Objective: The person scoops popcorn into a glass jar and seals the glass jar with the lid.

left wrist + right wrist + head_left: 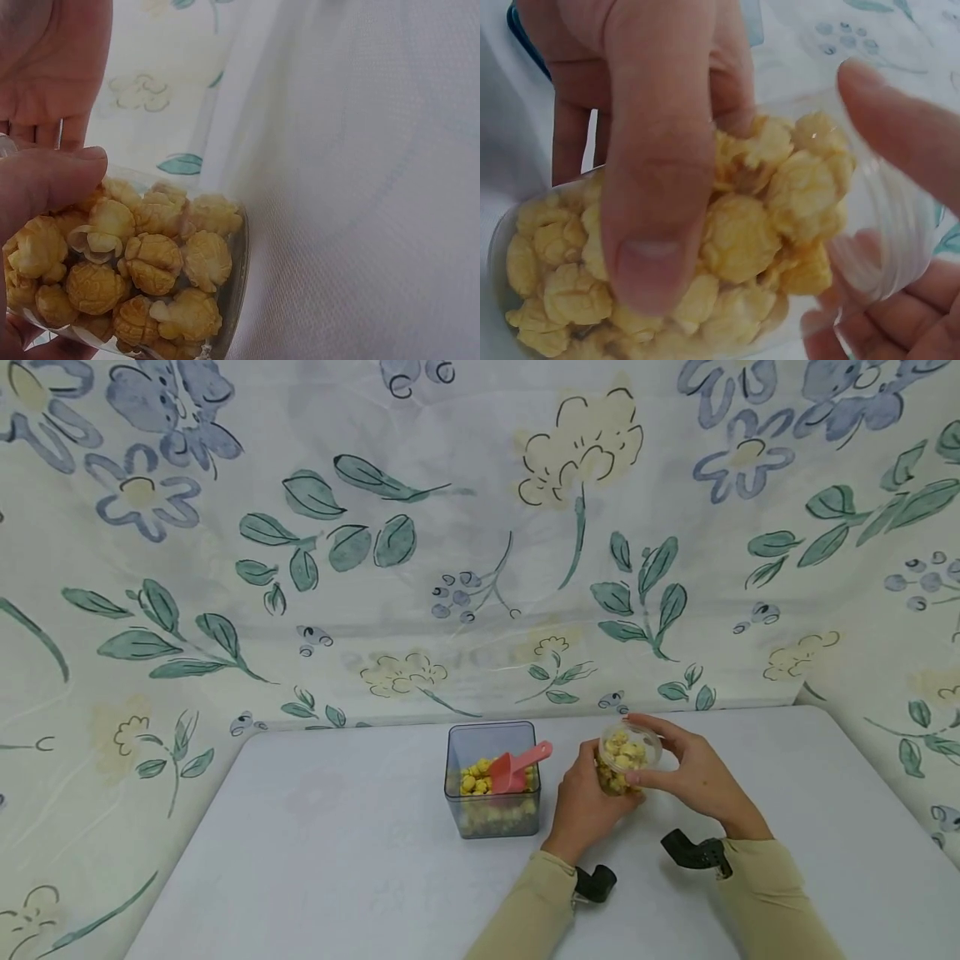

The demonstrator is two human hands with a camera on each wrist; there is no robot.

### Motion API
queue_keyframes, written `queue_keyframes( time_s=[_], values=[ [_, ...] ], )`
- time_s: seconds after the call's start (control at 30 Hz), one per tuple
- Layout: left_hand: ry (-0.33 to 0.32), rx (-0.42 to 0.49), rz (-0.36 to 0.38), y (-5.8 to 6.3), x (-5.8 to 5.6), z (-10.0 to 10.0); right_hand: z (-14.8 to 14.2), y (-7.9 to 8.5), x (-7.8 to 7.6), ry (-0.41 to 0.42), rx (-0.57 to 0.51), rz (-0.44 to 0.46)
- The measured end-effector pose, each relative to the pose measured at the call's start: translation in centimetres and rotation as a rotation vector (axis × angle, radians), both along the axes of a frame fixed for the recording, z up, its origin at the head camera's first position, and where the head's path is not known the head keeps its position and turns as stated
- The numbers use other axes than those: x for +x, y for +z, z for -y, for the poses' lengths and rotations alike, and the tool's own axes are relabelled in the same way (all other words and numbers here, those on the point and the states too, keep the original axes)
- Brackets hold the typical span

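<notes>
My left hand (591, 799) grips the body of a clear plastic jar (615, 782) above the right half of the table. Yellow popcorn (739, 236) fills much of it; the left thumb (652, 225) lies across its side. The jar is tilted, its ringed mouth (889, 225) on the right in the right wrist view. My right hand (693, 772) holds the mouth end between thumb and fingers. Whether a clear lid sits there I cannot tell. In the left wrist view, popcorn (154, 262) shows through the jar's wall.
Left of the hands stands a square, grey-tinted clear container (498, 818) with popcorn inside. A pink scoop (513, 770) rests in it, handle toward the upper right. The white table (337, 860) meets a flower-patterned cloth (465, 635) at the back. Black devices (693, 850) sit at both wrists.
</notes>
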State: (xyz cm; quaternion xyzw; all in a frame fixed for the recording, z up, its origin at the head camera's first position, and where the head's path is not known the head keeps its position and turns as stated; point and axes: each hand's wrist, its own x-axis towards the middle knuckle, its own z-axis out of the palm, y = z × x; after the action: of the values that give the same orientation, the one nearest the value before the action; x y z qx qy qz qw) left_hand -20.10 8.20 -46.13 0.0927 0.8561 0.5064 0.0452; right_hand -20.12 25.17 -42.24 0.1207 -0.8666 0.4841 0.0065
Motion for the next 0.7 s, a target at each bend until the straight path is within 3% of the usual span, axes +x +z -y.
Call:
queue_keyframes(
  time_s=[0.3, 0.7],
  values=[
    [0.005, 0.001, -0.022, -0.1, 0.0, 0.0, 1.1, 1.1, 0.8, -0.137, 0.141, 0.037],
    [0.014, -0.019, -0.03, -0.2, -0.1, 0.0, 2.9, 2.9, 2.4, -0.294, 0.324, -0.03]
  ],
)
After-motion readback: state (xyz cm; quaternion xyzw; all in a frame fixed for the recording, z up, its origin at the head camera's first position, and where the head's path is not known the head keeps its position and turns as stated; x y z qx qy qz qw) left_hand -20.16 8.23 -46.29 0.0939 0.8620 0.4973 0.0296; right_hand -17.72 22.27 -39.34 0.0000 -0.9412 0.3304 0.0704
